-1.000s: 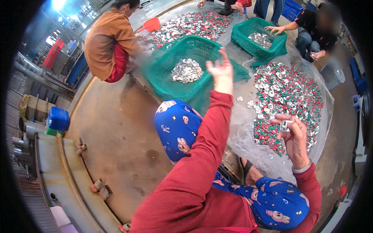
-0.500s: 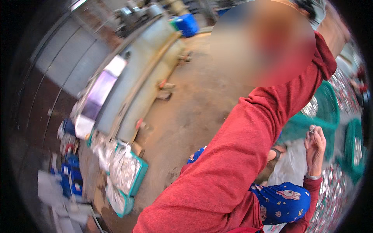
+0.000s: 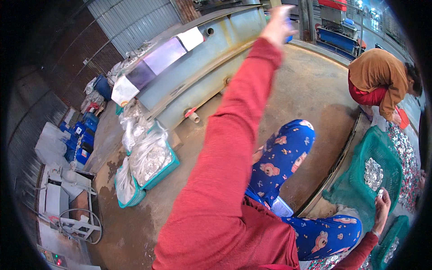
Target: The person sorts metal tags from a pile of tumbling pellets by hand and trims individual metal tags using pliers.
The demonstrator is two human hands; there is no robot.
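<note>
Down at the lower right edge of my view, my right hand (image 3: pixel 382 208) pinches a small silvery metal piece (image 3: pixel 380 193) between closed fingertips, just above the near rim of a green mesh basket (image 3: pixel 360 189) holding more such pieces on the concrete floor (image 3: pixel 310 94). Farther off, my left hand (image 3: pixel 276 27) is raised high on a red-sleeved arm; blur hides its fingers, so I cannot tell their state.

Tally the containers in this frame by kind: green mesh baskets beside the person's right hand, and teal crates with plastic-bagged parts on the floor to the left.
Green mesh baskets: 2 (large one, another at the lower edge)
Teal crates: 2 (nearer the trough, lower one)
Total: 4
</note>
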